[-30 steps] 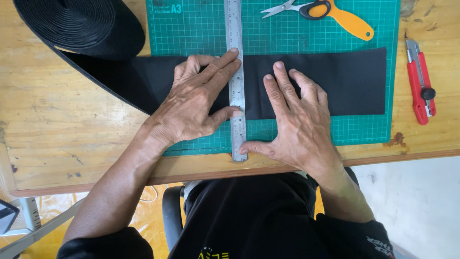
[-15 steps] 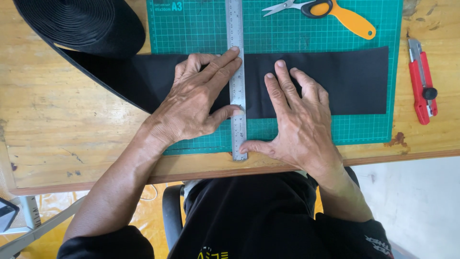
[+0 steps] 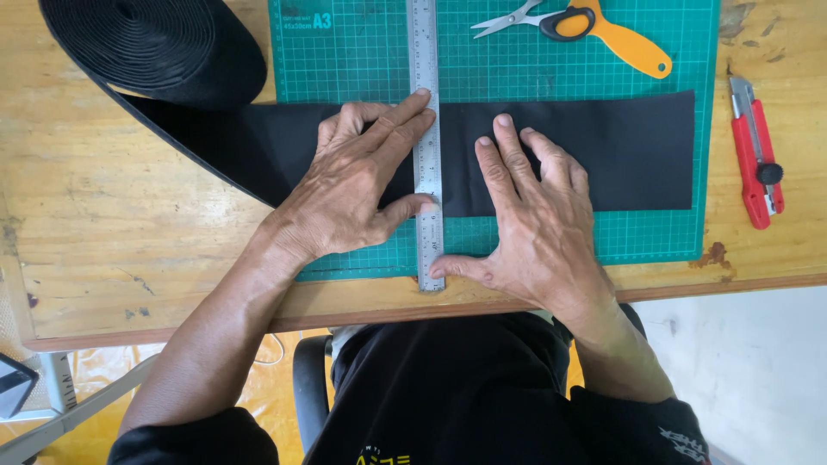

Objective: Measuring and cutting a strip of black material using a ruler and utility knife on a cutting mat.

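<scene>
A wide black strap runs off a big black roll and lies flat across a green cutting mat. A steel ruler crosses the strap at right angles. My left hand lies flat on the strap left of the ruler, with fingertips and thumb against the ruler's edge. My right hand is spread flat on the strap right of the ruler, its thumb touching the ruler's near end. Neither hand grips anything.
Orange-handled scissors lie at the mat's far edge. A red utility knife rests on the wooden table right of the mat. The table's front edge is just below my hands; a chair and my dark shirt are beneath.
</scene>
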